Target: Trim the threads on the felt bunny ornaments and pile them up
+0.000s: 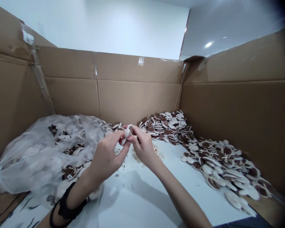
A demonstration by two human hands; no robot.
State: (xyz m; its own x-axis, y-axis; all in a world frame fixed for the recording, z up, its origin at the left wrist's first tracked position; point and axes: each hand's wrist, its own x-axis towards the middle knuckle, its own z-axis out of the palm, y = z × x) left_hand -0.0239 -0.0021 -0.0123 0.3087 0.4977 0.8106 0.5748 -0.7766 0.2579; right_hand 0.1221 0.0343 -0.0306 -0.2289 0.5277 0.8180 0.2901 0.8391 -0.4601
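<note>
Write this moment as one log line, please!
left hand: holding white piece; right hand: holding same piece; plastic bag: at left; brown-and-white pieces: heaped right

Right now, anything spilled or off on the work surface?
Mostly loose bits: small beige bits lie scattered near the right hand, and thin dark strips at lower left. Both look like stray scraps, unlike the heaped brown-and-white pieces. No clear damage visible.

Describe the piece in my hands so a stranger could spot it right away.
Find the cardboard wall behind the white tabletop. Before it, the left hand and right hand hold a pale, curled piece between them. Brown and white pieces lie heaped nearby; only this one is held up.
</note>
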